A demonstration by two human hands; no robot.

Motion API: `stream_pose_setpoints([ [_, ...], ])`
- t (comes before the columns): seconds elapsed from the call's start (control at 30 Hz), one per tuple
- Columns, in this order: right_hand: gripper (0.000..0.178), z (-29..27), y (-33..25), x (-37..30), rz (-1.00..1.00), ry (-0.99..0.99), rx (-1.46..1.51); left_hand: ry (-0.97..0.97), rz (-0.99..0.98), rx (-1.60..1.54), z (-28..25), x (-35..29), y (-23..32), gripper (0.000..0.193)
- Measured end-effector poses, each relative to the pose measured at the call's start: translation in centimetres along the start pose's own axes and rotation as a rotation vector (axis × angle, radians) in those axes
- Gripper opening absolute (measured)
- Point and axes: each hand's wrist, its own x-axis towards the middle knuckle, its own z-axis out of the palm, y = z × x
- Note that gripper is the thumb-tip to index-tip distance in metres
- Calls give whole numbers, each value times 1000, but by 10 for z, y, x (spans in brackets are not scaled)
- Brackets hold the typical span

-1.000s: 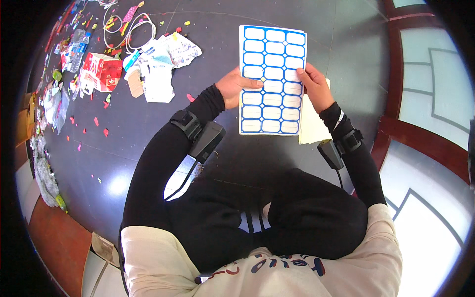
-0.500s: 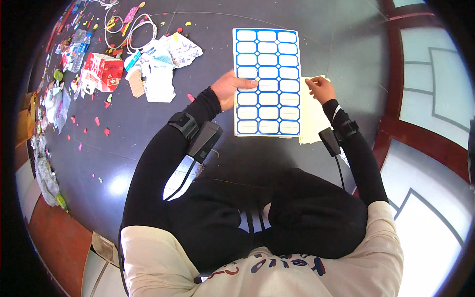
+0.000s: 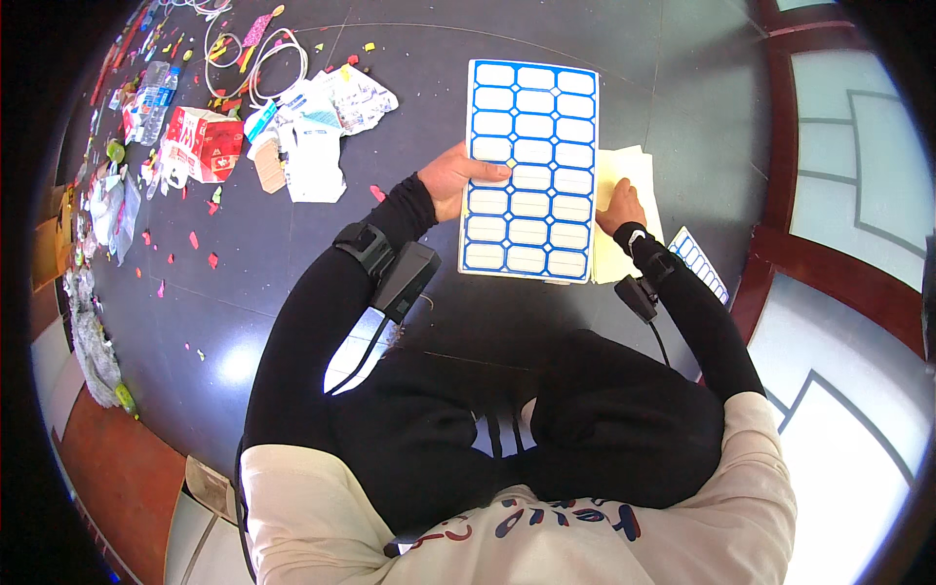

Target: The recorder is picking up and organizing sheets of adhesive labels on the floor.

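Observation:
My left hand (image 3: 450, 182) grips a sheet of blue-bordered sticker labels (image 3: 531, 178) by its left edge. The thumb lies across the front, and the fingers are hidden behind. The sheet is held up with a slight tilt, its label side toward me. Partly behind it, pale yellow paper sheets (image 3: 629, 171) lie on the floor. My right hand (image 3: 624, 210) rests on this yellow paper beside the label sheet's right edge, fingers stretched forward and nothing seen in them. Another blue-bordered label sheet (image 3: 698, 263) shows on the floor beyond my right forearm.
Far left on the dark floor (image 3: 419, 97) lie crumpled papers (image 3: 312, 136), a red-and-white carton (image 3: 202, 144), a coiled white cable (image 3: 278, 68), plastic bottles (image 3: 156, 102) and scattered red scraps. Framed glass panels (image 3: 863, 161) stand along the right.
The label sheet has shifted slightly right and nearer, tilting a little. My right hand has come down from the yellow paper's top edge onto its middle, and its fingers have straightened.

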Motion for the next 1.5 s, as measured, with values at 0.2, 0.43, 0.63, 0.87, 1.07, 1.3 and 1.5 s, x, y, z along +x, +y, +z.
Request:
stream_pose_setpoints([
  [0.2, 45, -8, -9, 1, 10, -40, 11, 6, -8, -15, -7, 2, -2, 44],
  [0.43, 15, -35, -8, 0, -42, 39, -45, 26, -15, 16, -6, 0, -3, 45],
  [0.63, 15, -53, -3, 5, 17, 105, -32, 19, 14, 21, -2, -2, -2, 45],
  [0.87, 20, -81, 6, 6, -52, 52, 107, 39, 28, 8, 0, -4, -4, 45],
  [1.07, 24, -136, -3, 5, -195, 216, 355, 74, 23, -20, -4, -8, -3, 43],
  [1.3, 19, -236, -25, -52, -178, -13, 1025, 108, 45, 0, 6, -9, -5, 43],
  [1.5, 21, -248, -42, -68, -271, -258, 1326, 98, 48, -4, 6, -9, -4, 41],
])
